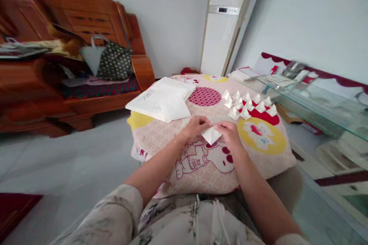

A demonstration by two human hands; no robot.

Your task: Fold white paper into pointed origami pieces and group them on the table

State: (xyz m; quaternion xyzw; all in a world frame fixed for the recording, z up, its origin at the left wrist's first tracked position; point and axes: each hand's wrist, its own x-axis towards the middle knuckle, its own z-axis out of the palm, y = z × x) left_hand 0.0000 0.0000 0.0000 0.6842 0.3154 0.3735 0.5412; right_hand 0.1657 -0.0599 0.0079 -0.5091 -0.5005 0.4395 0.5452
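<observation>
I pinch a small piece of folded white paper (211, 136) between the fingers of my left hand (197, 124) and those of my right hand (229, 131), both sets closed on its upper edge, close to each other. The paper hangs in front of me with one corner pointing down toward my lap; whether that corner touches the cloth (161, 138) beneath, I cannot tell. The cloth covers the counter before me, pale pink with cartoon figures, and one outlined figure (192, 162) lies just below my fingers. Beyond my right hand, on the far right part of the cloth, stand small white folded peaks (245, 113) in rows, some of them on a red printed patch (263, 116). Nearer to me than those is a yellow oval print (276, 141). Beyond my left hand lies a stack of white paper (143, 103), with a loose sheet (174, 109) on its near right side. A glass shelf (324, 103) with things on it runs along my right. To my left, well apart from the counter, a carved wooden seat (89, 9) holds a dark patterned bag (115, 61).
</observation>
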